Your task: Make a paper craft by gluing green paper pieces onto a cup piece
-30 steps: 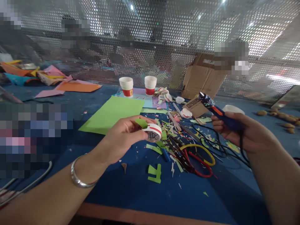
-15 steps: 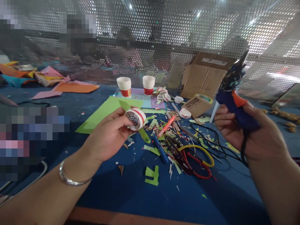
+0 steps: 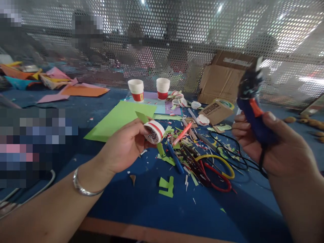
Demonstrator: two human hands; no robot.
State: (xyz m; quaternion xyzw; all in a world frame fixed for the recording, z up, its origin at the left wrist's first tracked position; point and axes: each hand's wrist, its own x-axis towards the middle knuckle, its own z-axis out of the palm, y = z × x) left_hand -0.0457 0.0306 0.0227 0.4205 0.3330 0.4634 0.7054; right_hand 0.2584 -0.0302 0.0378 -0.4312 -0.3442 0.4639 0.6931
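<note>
My left hand [image 3: 129, 141] pinches a small paper-cup turtle [image 3: 157, 131], a white cut-down cup with a red stripe, a dark shell pattern on its face and green paper pieces sticking out. At the right, my right hand [image 3: 272, 145] is wrapped round a dark blue glue gun [image 3: 260, 126] with an orange trigger. Its blackened front end points up, and a black cord hangs from the grip. The two hands are well apart. Below the turtle lie a blue pen [image 3: 175, 158] and a green paper offcut [image 3: 167, 187].
Paper scraps surround scissors with yellow and red handles [image 3: 215, 165]. Behind are a green sheet [image 3: 121, 116], two stacks of paper cups [image 3: 136, 90], finished cup pieces [image 3: 179, 100] and a cardboard box [image 3: 220, 79]. Black cable [image 3: 227, 153] loops toward the right. A perforated metal screen [image 3: 157, 37] stands behind.
My left hand and the turtle have shifted slightly right in view, and the turtle has turned a little. The glue gun has tipped more upright in my right hand.
</note>
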